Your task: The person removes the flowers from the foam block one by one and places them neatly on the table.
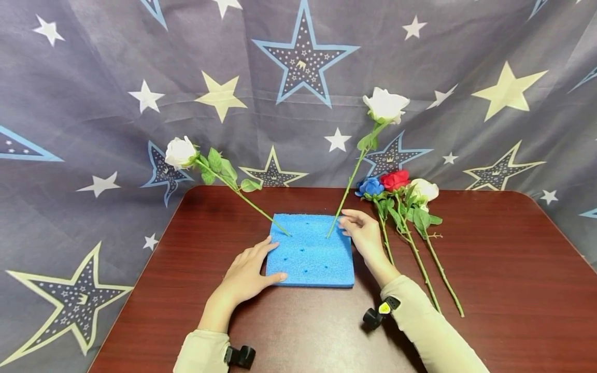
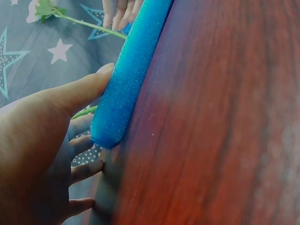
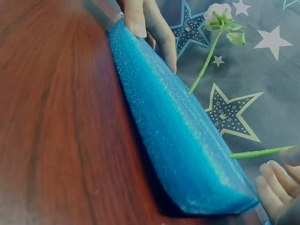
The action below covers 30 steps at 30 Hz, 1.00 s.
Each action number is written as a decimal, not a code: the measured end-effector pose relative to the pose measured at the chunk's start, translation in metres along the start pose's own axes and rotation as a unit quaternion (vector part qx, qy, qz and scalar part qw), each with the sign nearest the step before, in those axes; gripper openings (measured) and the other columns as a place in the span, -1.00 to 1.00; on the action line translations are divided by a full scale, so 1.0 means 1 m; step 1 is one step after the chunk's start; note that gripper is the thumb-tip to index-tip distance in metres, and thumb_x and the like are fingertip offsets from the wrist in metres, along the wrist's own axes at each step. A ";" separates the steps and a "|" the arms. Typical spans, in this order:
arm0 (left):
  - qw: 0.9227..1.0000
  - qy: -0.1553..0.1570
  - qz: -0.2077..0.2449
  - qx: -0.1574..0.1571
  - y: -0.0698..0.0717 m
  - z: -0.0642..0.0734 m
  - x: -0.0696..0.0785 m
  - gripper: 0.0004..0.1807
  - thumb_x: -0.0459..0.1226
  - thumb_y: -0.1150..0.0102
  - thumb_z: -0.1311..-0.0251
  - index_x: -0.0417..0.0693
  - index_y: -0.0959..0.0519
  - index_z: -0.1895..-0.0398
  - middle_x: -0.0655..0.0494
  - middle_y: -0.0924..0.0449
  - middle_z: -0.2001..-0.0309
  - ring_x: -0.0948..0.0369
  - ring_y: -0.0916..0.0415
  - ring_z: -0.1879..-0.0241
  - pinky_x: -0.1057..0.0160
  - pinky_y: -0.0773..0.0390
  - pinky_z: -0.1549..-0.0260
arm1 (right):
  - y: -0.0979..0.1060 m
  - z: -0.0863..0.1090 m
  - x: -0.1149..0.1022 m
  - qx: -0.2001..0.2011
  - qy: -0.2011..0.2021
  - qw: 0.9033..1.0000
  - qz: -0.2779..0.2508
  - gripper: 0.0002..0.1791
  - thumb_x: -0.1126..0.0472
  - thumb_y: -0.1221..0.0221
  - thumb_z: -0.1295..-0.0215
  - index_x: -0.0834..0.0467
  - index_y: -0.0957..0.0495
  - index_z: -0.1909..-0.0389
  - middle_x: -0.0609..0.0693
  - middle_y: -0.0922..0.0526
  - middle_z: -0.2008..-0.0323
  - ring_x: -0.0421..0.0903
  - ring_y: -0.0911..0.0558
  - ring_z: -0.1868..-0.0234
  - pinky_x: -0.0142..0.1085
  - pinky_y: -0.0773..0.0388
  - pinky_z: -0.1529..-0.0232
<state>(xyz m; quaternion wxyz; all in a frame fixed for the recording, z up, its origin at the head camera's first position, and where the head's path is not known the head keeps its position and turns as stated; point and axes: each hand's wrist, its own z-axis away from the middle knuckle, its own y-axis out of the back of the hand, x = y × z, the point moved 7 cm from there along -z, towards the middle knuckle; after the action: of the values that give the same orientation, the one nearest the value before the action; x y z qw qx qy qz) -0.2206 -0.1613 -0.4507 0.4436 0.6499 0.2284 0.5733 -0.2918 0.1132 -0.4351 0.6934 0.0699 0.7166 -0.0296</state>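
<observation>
A blue foam block [image 1: 310, 259] with several small holes lies on the table. Two white roses stand in it: the left rose [image 1: 181, 153] leans far out to the left, and the right rose [image 1: 386, 106] tilts right. My left hand [image 1: 249, 272] rests at the block's left edge, thumb on its top near the front, fingers spread along the side. Beside the lower part of the right rose's stem [image 1: 347, 191] is my right hand [image 1: 364, 235], fingers loosely bent and apparently not around it. In the left wrist view, the left thumb [image 2: 89, 91] touches the foam.
Right of the block lie three more roses on the brown table [image 1: 494, 248]: a blue rose [image 1: 370, 187], a red rose [image 1: 395, 180] and a white rose [image 1: 423, 191]. Their stems point toward the front, close to the right forearm. A grey star-patterned cloth [image 1: 186, 62] hangs behind the table.
</observation>
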 end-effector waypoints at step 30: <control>1.000 -0.001 -0.005 0.001 0.000 -0.002 0.000 -0.08 0.27 -0.22 -0.16 0.20 -0.18 -0.54 0.20 0.04 -0.57 -0.01 0.00 -0.49 -0.27 -0.03 -0.35 | -0.018 -0.002 0.009 0.029 -0.022 0.999 -0.034 -0.72 0.38 -0.26 -0.30 0.44 -0.61 0.03 0.15 -0.72 0.27 -0.23 -0.69 0.35 -0.35 -0.66 0.26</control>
<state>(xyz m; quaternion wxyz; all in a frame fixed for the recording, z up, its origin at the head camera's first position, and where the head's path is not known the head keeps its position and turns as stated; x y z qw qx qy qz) -0.2221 -0.1611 -0.4507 0.4459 0.6497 0.2322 0.5702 -0.2971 0.0961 -0.4451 0.7049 0.0650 0.7022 -0.0757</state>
